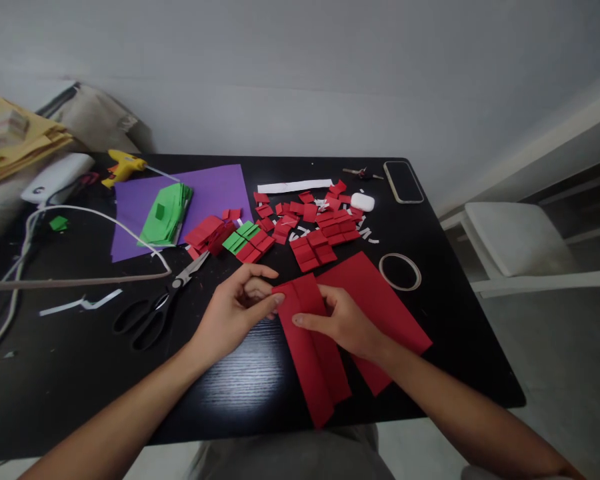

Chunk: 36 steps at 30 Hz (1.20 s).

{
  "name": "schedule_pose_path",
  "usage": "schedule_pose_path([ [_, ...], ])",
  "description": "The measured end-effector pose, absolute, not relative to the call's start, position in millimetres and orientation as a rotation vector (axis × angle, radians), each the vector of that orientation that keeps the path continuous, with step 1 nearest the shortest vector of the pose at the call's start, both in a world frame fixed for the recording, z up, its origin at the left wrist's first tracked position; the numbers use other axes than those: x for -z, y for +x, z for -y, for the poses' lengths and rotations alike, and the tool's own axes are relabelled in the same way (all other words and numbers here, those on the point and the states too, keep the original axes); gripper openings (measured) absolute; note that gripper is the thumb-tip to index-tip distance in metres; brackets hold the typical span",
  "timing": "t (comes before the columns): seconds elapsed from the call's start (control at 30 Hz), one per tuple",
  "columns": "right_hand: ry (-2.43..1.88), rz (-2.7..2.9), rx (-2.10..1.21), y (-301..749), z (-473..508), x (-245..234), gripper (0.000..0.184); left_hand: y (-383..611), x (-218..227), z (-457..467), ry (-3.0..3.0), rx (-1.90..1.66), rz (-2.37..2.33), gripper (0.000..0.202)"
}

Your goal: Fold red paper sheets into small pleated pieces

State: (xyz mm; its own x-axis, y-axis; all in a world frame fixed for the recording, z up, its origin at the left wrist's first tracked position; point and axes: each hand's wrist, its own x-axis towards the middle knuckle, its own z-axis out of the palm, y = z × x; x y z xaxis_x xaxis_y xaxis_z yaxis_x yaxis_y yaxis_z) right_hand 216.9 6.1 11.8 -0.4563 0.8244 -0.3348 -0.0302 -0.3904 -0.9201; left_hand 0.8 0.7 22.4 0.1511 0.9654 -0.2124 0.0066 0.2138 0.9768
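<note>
A long folded piece of red paper [313, 360] is held up between my two hands near the table's front edge. My left hand [237, 310] pinches its upper left corner between thumb and fingers. With the thumb on top and the fingers behind, my right hand [347, 323] grips the paper's right side. A lengthwise crease runs down the paper. Beside and partly beneath my right hand lies a flat red sheet [380, 307]. Just beyond the hands are folded red pieces [313, 251] and a green folded piece [241, 238].
Black-handled scissors [167, 293] lie left of my left hand. A white cable [100, 213] loops across the left side. Behind are a purple sheet [215, 190], green papers [165, 217] and a yellow glue gun [123, 167]. A tape ring [400, 272] and phone [403, 182] lie right.
</note>
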Motion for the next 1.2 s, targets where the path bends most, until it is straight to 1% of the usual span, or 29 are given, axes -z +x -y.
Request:
schedule_pose_path([
  [0.1,-1.167,1.269,-1.830,218,-6,-13,0.035,3,-23,3,1.125,-0.924,-1.150,0.035],
  [0.2,-1.216,1.344,-1.618,218,-7,-13,0.026,4,-22,8,1.181,-0.884,-1.130,0.030],
  [0.27,-1.192,1.373,-1.563,218,-7,-12,0.020,5,-23,10,1.260,-0.861,-1.138,0.026],
  [0.4,-1.150,1.347,-1.575,218,-6,-10,0.016,3,-26,9,1.414,-0.858,-1.167,0.016],
  [0.57,-1.170,1.349,-1.563,218,-5,-12,0.015,4,-29,9,1.446,-0.882,-1.161,0.011],
  [0.8,-1.157,1.357,-1.580,220,-5,-7,0.022,3,-24,13,1.560,-0.863,-1.178,0.012],
  [1.03,-1.167,1.345,-1.617,220,-6,-10,0.018,3,-25,10,1.505,-0.864,-1.107,0.011],
  [1.2,-1.147,1.343,-1.628,220,-7,-11,0.017,3,-21,9,1.616,-0.918,-1.086,0.011],
])
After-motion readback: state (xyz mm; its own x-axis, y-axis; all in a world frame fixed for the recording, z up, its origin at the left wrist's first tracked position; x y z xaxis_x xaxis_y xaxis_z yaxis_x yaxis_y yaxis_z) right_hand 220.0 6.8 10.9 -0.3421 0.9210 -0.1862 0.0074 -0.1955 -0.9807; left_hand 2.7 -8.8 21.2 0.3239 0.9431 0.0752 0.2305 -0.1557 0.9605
